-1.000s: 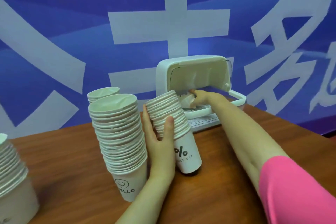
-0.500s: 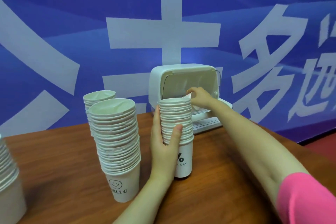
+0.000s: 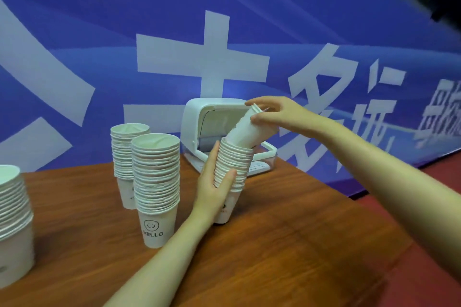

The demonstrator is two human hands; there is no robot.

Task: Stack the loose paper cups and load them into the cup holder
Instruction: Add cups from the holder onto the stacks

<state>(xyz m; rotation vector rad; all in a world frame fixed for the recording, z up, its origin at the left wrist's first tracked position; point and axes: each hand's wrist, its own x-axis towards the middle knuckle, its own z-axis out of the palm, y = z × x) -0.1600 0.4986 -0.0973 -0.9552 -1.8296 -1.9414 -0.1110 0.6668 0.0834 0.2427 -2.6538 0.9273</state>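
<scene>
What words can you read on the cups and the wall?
"HELLO", under a smiley face: front cup stack.
Print on the stack held by the left hand: too blurred to read.
Print on the back stack: too small.
Big white characters on the blue banner: cut off, not readable.

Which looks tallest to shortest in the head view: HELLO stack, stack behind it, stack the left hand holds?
1. HELLO stack
2. Stack behind it, though farther away, so unsure
3. Stack held by the left hand

A brown wooden tabletop [image 3: 287, 244] carries four cup stacks: at nine o'clock [image 3: 13, 227], centre [image 3: 156, 187], behind it [image 3: 124, 157], and the held stack [image 3: 230, 177]; a white cup holder [image 3: 199, 132], apparently open, at twelve.
</scene>
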